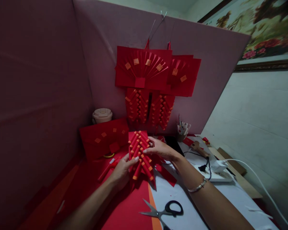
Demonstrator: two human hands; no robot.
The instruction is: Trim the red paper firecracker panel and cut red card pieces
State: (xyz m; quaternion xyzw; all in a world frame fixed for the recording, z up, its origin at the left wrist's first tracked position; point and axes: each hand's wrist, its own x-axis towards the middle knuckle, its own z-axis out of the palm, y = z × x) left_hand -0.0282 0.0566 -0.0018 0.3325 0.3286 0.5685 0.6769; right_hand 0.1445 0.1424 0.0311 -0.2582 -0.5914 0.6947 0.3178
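A red paper firecracker decoration (141, 153), with rows of small orange-tipped red rolls on a red backing, is held upright above the table. My left hand (123, 170) grips its lower left side, thumb on the front. From the right, my right hand (159, 148) holds its upper edge, with the thumb on the rolls and other fingers partly behind. Black-handled scissors (158, 213) lie spread on red and orange paper below. Left of my left hand rests a red stick-like tool (106, 170); its kind is unclear.
Red paper fans (144, 68) and similar firecracker pieces (137, 107) hang on the partition. Another fan card (103, 137) leans beside a white lidded bucket (102, 115). A pen cup (182, 131), glue gun (199, 148) and power strip (216, 175) with cables stand right.
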